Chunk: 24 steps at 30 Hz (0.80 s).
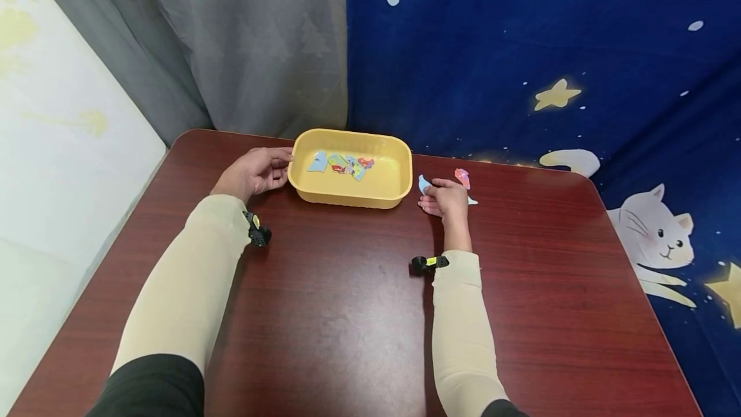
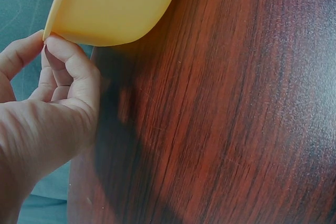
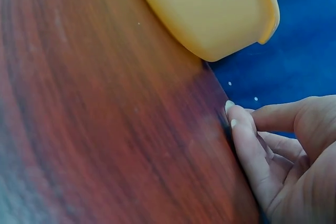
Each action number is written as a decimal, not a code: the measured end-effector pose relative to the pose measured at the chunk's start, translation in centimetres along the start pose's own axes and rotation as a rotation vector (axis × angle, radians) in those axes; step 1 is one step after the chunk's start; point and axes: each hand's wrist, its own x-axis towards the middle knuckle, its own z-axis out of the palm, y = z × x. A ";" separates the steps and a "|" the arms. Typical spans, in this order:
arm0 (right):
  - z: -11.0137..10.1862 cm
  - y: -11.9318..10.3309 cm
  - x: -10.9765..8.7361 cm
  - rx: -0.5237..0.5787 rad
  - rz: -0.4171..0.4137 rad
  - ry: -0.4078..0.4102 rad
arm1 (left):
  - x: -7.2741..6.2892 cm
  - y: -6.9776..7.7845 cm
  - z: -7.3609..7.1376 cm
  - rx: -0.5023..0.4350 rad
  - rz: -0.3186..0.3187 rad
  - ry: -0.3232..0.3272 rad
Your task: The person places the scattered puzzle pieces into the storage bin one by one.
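Observation:
A yellow plastic basin (image 1: 350, 201) stands near the table's far edge. Inside it lie several flat, irregular printed pieces (image 1: 318, 161), some light blue, others multicoloured. My left hand (image 1: 255, 171) pinches the basin's left rim between thumb and fingertip, as the left wrist view also shows. Just right of the basin, my right hand (image 1: 444, 200) holds a light blue flat piece (image 1: 423, 183) at its fingertips. Beyond that hand a pink-red piece (image 1: 462, 177) lies on the table, and the tip of another pale blue piece (image 1: 473, 201) shows beside it, partly hidden.
The dark red wooden table (image 1: 347, 314) fills the lower view. Behind it hang a grey curtain (image 1: 260, 37) and a blue one (image 1: 463, 50) with stars and a cat. A white wall (image 1: 69, 114) borders the left side.

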 end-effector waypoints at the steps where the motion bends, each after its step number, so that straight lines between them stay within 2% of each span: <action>1: 0.0 0.1 0.0 -0.008 -0.010 0.005 | 0.0 0.0 0.0 0.000 0.001 0.000; 7: 0.3 0.3 0.0 -0.056 -0.041 0.033 | -0.1 0.0 0.0 0.003 0.004 0.006; 14: 0.8 0.2 0.0 -0.123 -0.046 0.074 | -0.1 0.0 -0.1 -0.001 -0.002 -0.017; 24: 0.5 -0.2 0.1 -0.151 0.005 0.031 | 0.0 0.1 -0.1 0.002 0.004 -0.001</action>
